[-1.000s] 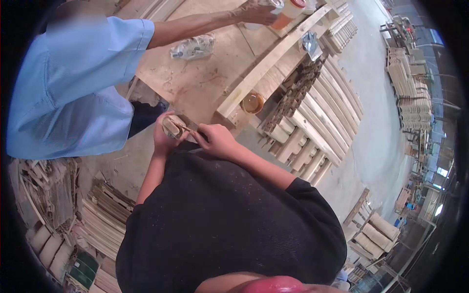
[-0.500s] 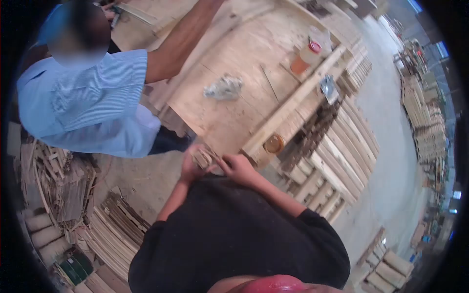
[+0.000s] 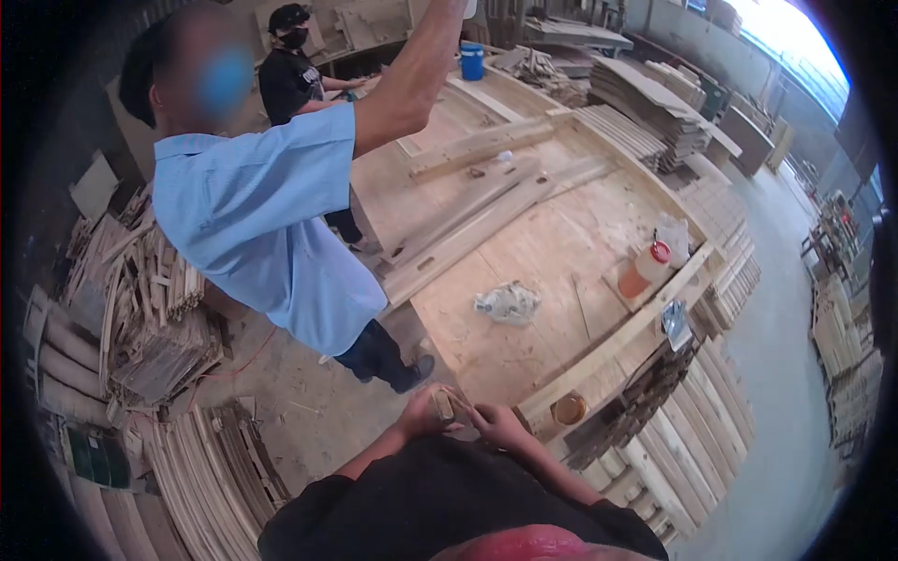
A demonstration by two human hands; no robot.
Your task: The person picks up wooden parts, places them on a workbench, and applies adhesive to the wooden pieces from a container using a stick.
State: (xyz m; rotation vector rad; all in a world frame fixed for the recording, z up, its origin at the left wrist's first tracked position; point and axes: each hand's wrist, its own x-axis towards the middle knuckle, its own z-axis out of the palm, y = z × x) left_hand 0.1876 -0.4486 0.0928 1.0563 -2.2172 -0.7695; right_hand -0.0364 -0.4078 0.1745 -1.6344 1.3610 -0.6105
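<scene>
Close to my body, my left hand is closed around a small light-brown wooden piece. My right hand is at the right side of that piece, its fingers pinched together near the edge. Whether they grip the wood or some thin thing against it is too small to make out. Both hands are beside the near corner of a wide plywood worktable. On the table's near right corner, a round jar of amber-brown stuff sits close to my right hand.
A person in a light-blue shirt stands at my left, one arm raised across the table. Farther back is another person. The table bears a crumpled plastic bag, a red-lidded container and long boards. Stacked wood lies right.
My view has tilted up, bringing the far table and the second person into sight. My hands appear lower and farther right, still at the wooden piece.
</scene>
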